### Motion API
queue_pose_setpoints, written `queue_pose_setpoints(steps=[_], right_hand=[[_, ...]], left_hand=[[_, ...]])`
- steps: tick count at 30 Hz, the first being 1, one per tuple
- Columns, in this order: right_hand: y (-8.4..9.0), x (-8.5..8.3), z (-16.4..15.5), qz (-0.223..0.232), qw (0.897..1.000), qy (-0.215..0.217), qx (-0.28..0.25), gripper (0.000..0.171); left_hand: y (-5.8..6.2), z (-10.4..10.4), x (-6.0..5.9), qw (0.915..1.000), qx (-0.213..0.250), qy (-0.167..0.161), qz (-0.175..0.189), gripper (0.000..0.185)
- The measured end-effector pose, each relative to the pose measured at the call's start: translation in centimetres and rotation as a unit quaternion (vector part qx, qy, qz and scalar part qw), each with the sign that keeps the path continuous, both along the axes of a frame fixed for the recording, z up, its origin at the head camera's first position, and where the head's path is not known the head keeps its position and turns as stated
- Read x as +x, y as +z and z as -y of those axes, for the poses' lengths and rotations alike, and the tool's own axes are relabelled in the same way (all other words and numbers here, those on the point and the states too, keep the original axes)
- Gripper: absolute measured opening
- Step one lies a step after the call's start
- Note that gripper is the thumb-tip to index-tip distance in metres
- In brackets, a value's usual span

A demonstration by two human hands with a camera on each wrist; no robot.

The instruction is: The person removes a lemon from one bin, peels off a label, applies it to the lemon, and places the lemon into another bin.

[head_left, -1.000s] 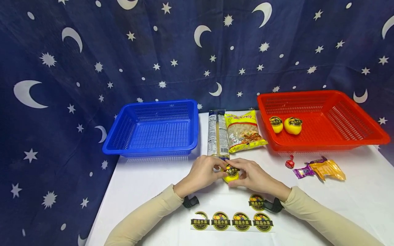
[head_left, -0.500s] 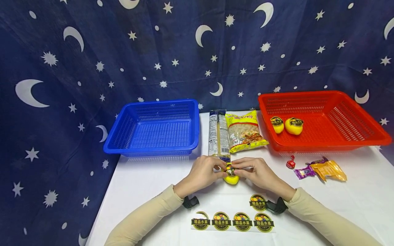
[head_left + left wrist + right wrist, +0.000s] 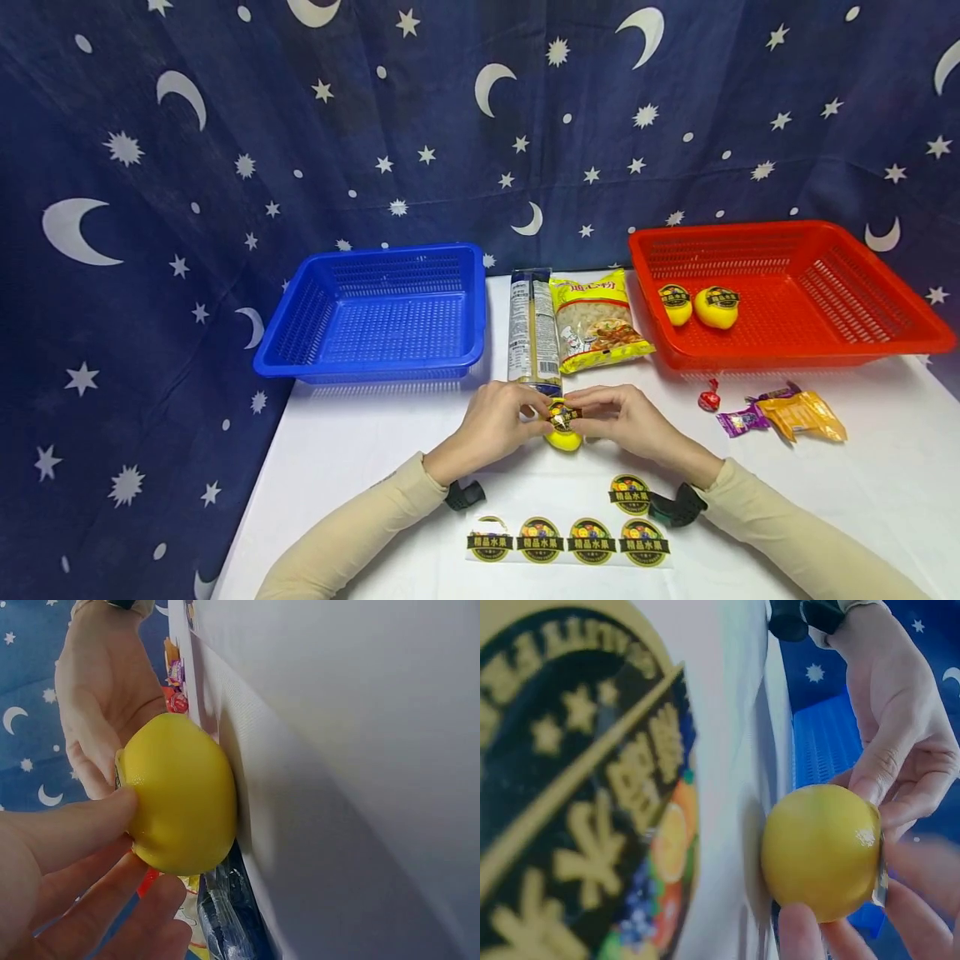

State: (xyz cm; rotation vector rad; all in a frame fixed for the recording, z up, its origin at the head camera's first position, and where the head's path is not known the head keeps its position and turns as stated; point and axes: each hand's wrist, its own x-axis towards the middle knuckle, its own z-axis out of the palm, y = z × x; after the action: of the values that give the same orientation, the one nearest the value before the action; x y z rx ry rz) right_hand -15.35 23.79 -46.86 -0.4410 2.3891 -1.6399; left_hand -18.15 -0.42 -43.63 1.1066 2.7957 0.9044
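Between the two hands a yellow lemon (image 3: 564,442) sits on the white table, and a round black-and-gold fruit sticker (image 3: 561,416) lies on its upper side. My left hand (image 3: 497,423) holds the lemon from the left, its thumb and fingers at the sticker's edge. From the right, my right hand (image 3: 626,422) has thumb and fingertips on the lemon beside the sticker's other edge. The left wrist view shows the lemon's (image 3: 180,795) bare underside close up. Fingertips partly hide the sticker, and in the right wrist view some right fingers (image 3: 922,870) are blurred.
A sticker strip (image 3: 566,560) and a separate sticker (image 3: 628,494) lie in front. Behind are a noodle pack (image 3: 532,329), a yellow pasta bag (image 3: 596,325) and a blue basket (image 3: 375,369). The red basket (image 3: 795,354) holds two stickered lemons (image 3: 716,310); wrapped candies (image 3: 798,415) lie before it.
My right hand shifted slightly right, its fingers moving from around the lemon's side to the sticker's right edge. The left hand stays almost still on the lemon.
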Motion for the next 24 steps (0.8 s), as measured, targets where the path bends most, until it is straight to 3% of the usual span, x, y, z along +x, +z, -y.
queue_pose_setpoints(steps=[5, 10, 14, 18, 22, 24], right_hand=[[-0.2, 0.6, 0.6, -0.050, 0.996, 0.006, 0.068, 0.067], [-0.4, 0.5, 1.2, -0.108, 0.987, -0.003, 0.122, 0.065], [0.4, 0.9, 0.5, -0.099, 0.988, -0.017, 0.120, 0.063], [2.8, 1.5, -1.5, -0.124, 0.982, -0.047, 0.138, 0.063], [6.8, 1.1, -4.3, -0.200, 0.958, -0.098, 0.179, 0.064], [9.1, 0.4, -6.4, -0.210, 0.949, -0.130, 0.198, 0.065]], left_hand=[[-0.1, -0.3, -0.1, 1.0000, 0.001, 0.001, -0.005, 0.010], [0.4, -1.1, -0.1, 0.9994, -0.016, -0.004, -0.031, 0.014], [1.1, -2.0, 0.0, 0.9986, -0.028, -0.011, -0.044, 0.018], [2.1, -3.3, -0.1, 0.9973, 0.012, -0.032, -0.065, 0.023], [3.4, -5.4, -0.5, 0.9902, 0.097, -0.036, -0.094, 0.033], [4.0, -6.8, -0.8, 0.9866, 0.117, -0.028, -0.110, 0.036]])
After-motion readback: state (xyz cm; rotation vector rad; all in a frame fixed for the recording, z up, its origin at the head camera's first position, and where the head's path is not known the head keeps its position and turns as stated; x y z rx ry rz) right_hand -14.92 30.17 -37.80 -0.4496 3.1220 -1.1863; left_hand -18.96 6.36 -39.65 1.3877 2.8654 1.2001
